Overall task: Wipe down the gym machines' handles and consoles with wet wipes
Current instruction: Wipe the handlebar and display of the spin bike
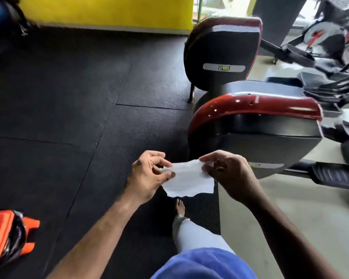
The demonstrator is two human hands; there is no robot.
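The black textured rubber floor matting (pixel 65 101) covers most of the view and gives way to a pale smooth floor (pixel 290 218) on the right. Taking the nearer red-and-black gym machine housing (pixel 254 125) as landmark: a second red-trimmed black machine housing (pixel 220 55) stands just behind it, and grey-black pedal machines (pixel 330 47) lie beyond it to the right, smeared by motion and cut by the frame edge. No handle or console can be made out on any machine, so the surfaces to be wiped are out of view or unreadable. An orange-and-black object (pixel 8 234) sits well to the landmark's left at the frame edge; its nature cannot be told. The white wet wipe (pixel 187 178) hangs in the air just in front of the landmark's near lower corner, stretched between both hands, judged to be opened out for a full wiping face. The left hand (pixel 147 178) pinches its left edge between thumb and fingers (pixel 165 161); the right hand (pixel 230 174) pinches its upper right corner, remaining fingers loosely curled. The wipe's lower edge is ragged; whether torn or folded is unclear.
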